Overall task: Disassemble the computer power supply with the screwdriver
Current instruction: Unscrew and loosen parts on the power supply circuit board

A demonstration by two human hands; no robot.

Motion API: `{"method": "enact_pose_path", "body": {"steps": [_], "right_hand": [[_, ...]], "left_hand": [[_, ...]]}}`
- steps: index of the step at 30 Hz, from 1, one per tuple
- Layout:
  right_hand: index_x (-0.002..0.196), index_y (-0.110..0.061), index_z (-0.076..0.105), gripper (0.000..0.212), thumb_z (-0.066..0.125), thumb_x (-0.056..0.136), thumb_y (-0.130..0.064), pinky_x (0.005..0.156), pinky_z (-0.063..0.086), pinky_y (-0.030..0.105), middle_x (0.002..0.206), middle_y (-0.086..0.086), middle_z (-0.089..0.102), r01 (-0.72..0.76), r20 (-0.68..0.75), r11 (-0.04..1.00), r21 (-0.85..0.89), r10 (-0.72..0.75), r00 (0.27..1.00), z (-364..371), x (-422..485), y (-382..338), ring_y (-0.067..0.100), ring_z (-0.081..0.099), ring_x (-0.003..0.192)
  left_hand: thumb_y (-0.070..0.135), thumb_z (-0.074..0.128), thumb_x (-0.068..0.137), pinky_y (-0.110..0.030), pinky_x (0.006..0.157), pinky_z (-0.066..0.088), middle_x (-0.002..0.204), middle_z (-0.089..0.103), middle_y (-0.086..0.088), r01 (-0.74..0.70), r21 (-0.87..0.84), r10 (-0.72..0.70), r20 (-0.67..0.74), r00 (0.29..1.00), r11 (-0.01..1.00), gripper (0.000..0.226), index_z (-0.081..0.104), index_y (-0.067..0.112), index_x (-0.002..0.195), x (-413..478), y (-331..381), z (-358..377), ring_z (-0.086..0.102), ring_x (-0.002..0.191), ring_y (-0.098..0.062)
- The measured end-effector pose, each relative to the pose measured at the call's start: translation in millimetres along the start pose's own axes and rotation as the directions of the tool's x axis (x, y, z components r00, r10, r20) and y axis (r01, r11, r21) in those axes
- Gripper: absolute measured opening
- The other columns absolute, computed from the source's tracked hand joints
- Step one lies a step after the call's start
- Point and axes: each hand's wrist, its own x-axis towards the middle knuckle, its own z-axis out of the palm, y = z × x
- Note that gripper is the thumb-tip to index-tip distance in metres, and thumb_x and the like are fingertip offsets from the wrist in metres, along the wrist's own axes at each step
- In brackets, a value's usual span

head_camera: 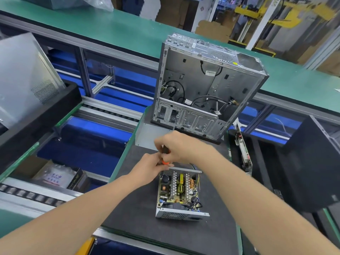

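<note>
The power supply (179, 195) lies on the black mat with its cover off, its circuit board, coils and heat sinks exposed. My right hand (177, 147) grips the black and orange screwdriver (165, 155) upright over the unit's far left corner. My left hand (151, 167) pinches the lower orange part of the screwdriver at that same corner. The tip of the screwdriver is hidden behind my fingers.
An empty grey computer case (206, 85) stands upright just beyond the power supply. A grey metal cover (147, 135) lies flat beside its base. A black case (316, 166) is at the right, a circuit card (242, 151) leans next to it. Conveyor rails run at the left.
</note>
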Motion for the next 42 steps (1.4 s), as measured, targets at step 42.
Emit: {"method": "enact_pose_path", "body": {"steps": [42], "right_hand": [[0.09,-0.014,0.056,0.015,0.064,0.083,-0.025,0.055,0.039,0.031,0.09,0.009,0.061,-0.287,-0.197,0.946,0.154,0.314,0.929,12,-12,-10,0.033,0.06,0.082]], "left_hand": [[0.001,0.068,0.086,-0.01,0.073,0.051,0.088,0.074,0.016,0.059,-0.084,-0.066,-0.078,0.995,0.995,0.029,0.066,0.03,0.09,-23,-42,22,0.067,0.085,0.002]]}}
